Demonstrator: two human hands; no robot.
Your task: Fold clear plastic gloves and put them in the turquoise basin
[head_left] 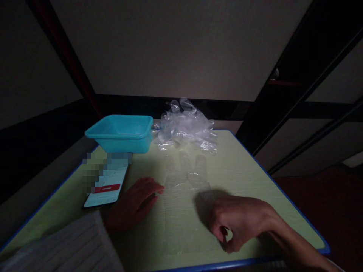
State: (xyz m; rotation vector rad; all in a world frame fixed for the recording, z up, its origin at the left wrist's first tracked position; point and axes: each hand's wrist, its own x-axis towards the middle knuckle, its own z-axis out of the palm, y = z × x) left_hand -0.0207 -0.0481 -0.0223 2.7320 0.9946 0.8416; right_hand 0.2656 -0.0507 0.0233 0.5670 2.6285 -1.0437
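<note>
A clear plastic glove (185, 183) lies flat on the light green table, its fingers pointing away from me and its cuff toward the front edge. My left hand (138, 202) rests at the glove's left side, fingers stretched out and apart from the thumb, holding nothing. At the glove's right side, my right hand (235, 223) is curled, thumb and fingertips pressed together near the cuff's edge; whatever lies between them is too small to make out. Behind the flat glove sits a heap of crumpled clear gloves (187, 126).
A blue plastic basin (124, 145) stands at the table's back left. In front of it lies a phone (109, 185) with a lit screen, beside my left hand. The table (241, 170) has a blue rim, and a pale panel (176, 49) rises behind it.
</note>
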